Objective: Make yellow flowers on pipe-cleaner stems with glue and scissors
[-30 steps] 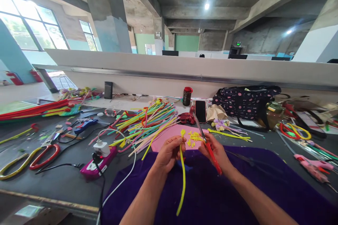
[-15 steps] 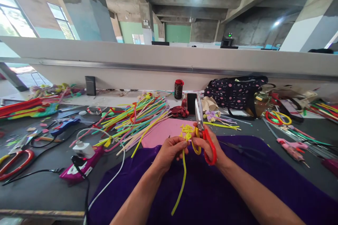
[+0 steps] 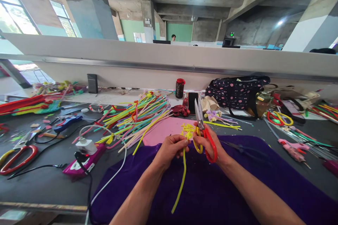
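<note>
My left hand (image 3: 173,150) pinches a yellow pipe cleaner (image 3: 182,179), whose long tail hangs down over the purple cloth (image 3: 163,200). At its top, between my two hands, is a small yellow twisted piece (image 3: 188,135). My right hand (image 3: 211,146) has scissors (image 3: 208,137) with red and yellow handles in it, blades pointing up and away. The fingertips of my right hand are close to the yellow piece; whether they touch it I cannot tell. Small yellow clippings (image 3: 188,126) lie behind on a pink mat (image 3: 158,132).
A bundle of coloured pipe cleaners (image 3: 139,112) lies left of the mat. A purple power strip (image 3: 83,163) with cables is at the left, beside more scissors (image 3: 19,160). Behind stand a dark bottle (image 3: 180,88), a phone (image 3: 193,102) and a patterned bag (image 3: 229,95). A pink glue gun (image 3: 293,149) lies right.
The view has shifted slightly. Both hands keep nearly the same hold on the pipe cleaner and scissors. A person's head now shows above the far partition.
</note>
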Motion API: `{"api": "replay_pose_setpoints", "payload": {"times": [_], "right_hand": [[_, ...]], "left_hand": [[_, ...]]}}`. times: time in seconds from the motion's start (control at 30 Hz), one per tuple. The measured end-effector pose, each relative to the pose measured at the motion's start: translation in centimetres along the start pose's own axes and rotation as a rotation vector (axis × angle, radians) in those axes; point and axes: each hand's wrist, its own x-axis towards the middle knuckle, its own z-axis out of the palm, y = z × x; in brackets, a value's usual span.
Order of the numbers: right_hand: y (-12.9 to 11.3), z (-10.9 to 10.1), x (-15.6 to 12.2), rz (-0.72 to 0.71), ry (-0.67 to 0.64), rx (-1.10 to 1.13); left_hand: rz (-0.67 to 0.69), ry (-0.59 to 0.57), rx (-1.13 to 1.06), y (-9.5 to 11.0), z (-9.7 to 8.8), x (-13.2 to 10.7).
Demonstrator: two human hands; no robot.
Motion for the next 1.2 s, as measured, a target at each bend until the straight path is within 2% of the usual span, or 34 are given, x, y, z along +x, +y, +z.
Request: {"api": "replay_pose_setpoints", "payload": {"times": [0.23,0.47,0.7,0.83,1.03,1.2], "right_hand": [[0.4,-0.5,0.3,-0.040,0.061,0.012],[0.5,0.0,-0.1,-0.026,0.020,-0.045],[1.0,0.0,-0.2,-0.016,0.016,-0.102],[1.2,-0.2,-0.2,-0.011,0.025,-0.212],[1.0,0.3,-0.5,-0.065,0.007,-0.274],[1.6,0.0,-0.3,-0.114,-0.021,-0.417]], "left_hand": [[-0.064,0.018,-0.303,0.4,-1.3,-0.2],[-0.052,0.038,-0.339,0.2,-1.4,-0.4],[-0.021,0.091,-0.280,0.0,-1.1,-0.1],[0.024,0.137,-0.188,-0.1,-0.8,0.0],[0.090,0.217,-0.086,0.1,-0.4,-0.1],[0.132,0.209,-0.058,0.3,-0.5,-0.1]]}}
